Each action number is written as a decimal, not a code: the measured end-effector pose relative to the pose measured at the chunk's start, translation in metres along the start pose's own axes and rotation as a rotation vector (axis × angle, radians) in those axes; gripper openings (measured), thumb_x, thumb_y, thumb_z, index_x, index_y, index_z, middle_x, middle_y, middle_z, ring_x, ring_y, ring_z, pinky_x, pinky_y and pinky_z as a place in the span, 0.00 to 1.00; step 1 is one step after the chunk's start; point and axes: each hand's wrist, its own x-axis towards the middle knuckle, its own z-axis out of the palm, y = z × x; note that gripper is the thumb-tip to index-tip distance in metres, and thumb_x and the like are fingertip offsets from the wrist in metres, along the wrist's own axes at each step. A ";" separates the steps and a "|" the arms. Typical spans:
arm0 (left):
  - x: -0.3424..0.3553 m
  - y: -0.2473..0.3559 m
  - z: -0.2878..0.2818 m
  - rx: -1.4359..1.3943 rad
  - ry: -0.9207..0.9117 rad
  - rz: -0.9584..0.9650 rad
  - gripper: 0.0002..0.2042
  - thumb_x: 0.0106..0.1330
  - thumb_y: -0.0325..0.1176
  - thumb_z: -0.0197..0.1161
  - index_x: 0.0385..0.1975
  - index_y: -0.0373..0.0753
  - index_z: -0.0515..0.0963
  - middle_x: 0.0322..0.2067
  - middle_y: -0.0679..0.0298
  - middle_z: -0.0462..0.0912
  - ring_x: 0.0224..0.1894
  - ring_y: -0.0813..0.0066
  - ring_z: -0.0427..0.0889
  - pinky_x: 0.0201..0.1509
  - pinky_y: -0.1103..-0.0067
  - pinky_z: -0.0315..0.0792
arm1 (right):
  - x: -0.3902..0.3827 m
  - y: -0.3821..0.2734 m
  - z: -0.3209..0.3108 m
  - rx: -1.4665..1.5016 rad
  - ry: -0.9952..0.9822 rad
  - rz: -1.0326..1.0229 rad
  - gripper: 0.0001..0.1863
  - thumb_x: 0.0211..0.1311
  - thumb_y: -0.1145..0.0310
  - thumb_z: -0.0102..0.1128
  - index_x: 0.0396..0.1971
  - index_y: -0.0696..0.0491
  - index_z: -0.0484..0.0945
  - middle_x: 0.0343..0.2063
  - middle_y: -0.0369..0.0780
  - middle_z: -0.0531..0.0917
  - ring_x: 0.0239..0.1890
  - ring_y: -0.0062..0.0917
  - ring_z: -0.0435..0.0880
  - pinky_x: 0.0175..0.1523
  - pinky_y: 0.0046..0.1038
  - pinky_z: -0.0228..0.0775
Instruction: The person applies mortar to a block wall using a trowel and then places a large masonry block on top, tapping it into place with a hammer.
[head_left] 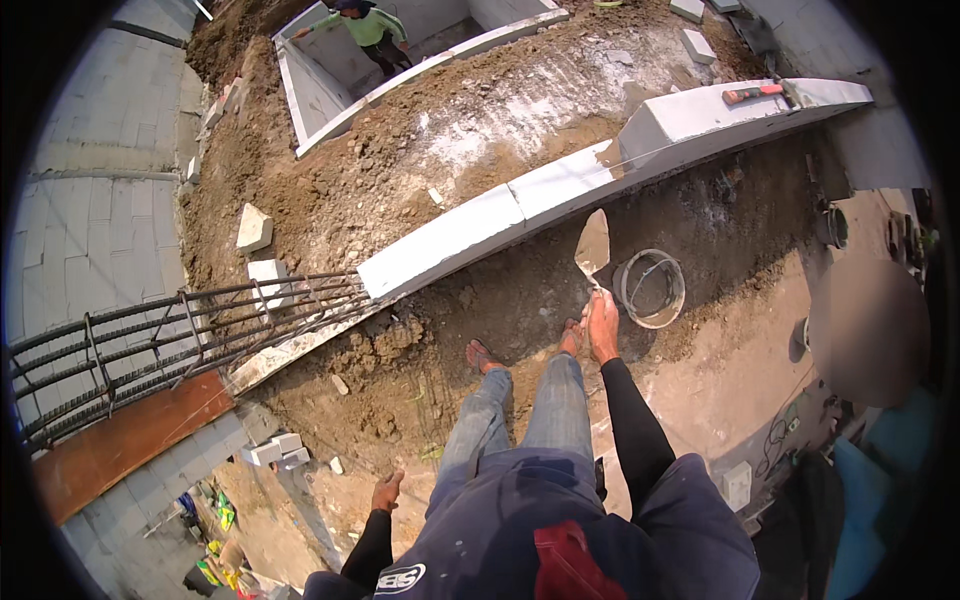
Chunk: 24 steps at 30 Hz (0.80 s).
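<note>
My right hand (603, 328) is closed round the handle of a pointed trowel (593, 245), whose blade, smeared with grey-brown mortar, points away from me toward the low block wall (565, 190). Just right of the trowel a round bucket (680, 290) with a wire handle stands on the soil and holds some mortar. Two white blocks meet at a joint along the wall, and a taller block (690, 115) rests at its right part. At the lower left my left hand (387, 492) hangs beside my leg, loosely open, with nothing visible in it.
A rebar cage (190, 330) runs left from the wall's end, above a brown board (140, 440). A red-handled tool (752, 93) lies on the taller block. Another person (370, 35) stands in a walled pit at the back; someone else (890, 470) is at right. Loose blocks (255, 228) lie about.
</note>
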 end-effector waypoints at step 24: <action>-0.089 0.024 -0.001 -0.272 0.059 0.060 0.41 0.66 0.58 0.62 0.73 0.41 0.59 0.66 0.55 0.71 0.62 0.55 0.75 0.55 0.62 0.74 | 0.067 0.011 0.058 -0.871 0.128 -0.309 0.14 0.75 0.58 0.48 0.47 0.54 0.68 0.39 0.53 0.79 0.41 0.54 0.81 0.45 0.52 0.73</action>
